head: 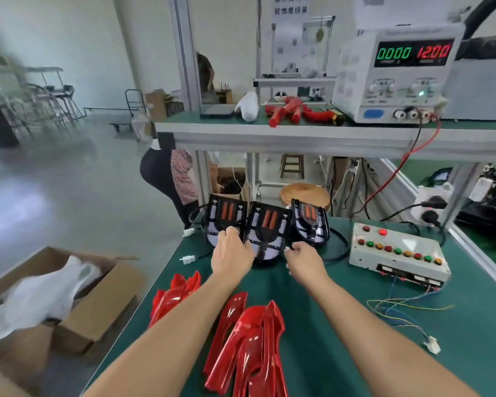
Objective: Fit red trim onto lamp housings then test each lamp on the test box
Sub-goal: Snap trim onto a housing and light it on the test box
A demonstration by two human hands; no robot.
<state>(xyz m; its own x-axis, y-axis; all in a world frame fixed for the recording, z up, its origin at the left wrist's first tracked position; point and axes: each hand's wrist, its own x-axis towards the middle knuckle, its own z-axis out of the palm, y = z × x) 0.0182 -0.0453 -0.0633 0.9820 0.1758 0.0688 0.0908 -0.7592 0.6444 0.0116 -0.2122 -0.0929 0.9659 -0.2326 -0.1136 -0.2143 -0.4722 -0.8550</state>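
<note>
Green bench mat (341,325) up front, upper shelf (298,133) behind, grey shop floor off left. Power supply (398,75) on shelf, showing 0.000 and 12.00, red and black leads dropping to the bench. Cardboard box (78,296) with white wrap left of the bench. Test box (398,253) with a row of coloured buttons at bench right, loose wires trailing toward the near edge. Red trim pieces piled near centre (249,345), smaller stack (175,296) to their left. Three lamp housings along the far edge: left (226,219), middle (267,230), right (309,222), packed side by side. Left hand (232,253) grasping the middle housing's left edge. Right hand (305,259) curled at its right edge; actual hold can't be made out.
</note>
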